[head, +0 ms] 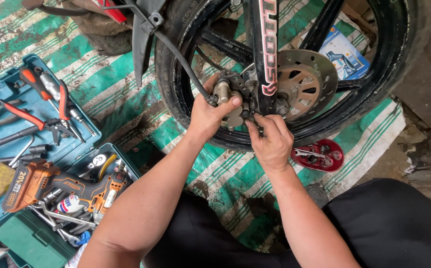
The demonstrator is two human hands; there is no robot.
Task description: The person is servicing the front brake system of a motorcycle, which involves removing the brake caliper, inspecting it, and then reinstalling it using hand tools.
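Left hand [208,115] wraps around a brake caliper [231,97], thumb pressed across its front and fingers curled behind, so it is clamped on the part. Right hand [271,141] sits just beside and below it, fingertips pinched together at the caliper's lower edge; whatever small piece they nip is too hidden to make out. The caliper is dull grey cast metal, greasy, with a brass-toned round piston face, and it hangs against the black fork leg [265,49] that carries red and white lettering. A black rubber hose [178,54] runs down to it. Just right of the hands is the brake disc [305,79], a flat steel ring with cut-out slots, set inside the black spoked wheel and its tyre [168,74].

Behind the spokes lies a blue and white cardboard box [344,52], rectangular, with a bottle pictured on it. A red oval tray [319,155] of small metal bits rests on the floor near the right hand. The ground is covered by a muddy green-and-white striped woven mat [126,99]. Well to the left, a teal plastic toolbox [6,89] holds red-handled pliers [36,116] and an orange cordless drill [51,186] with a yellow label.
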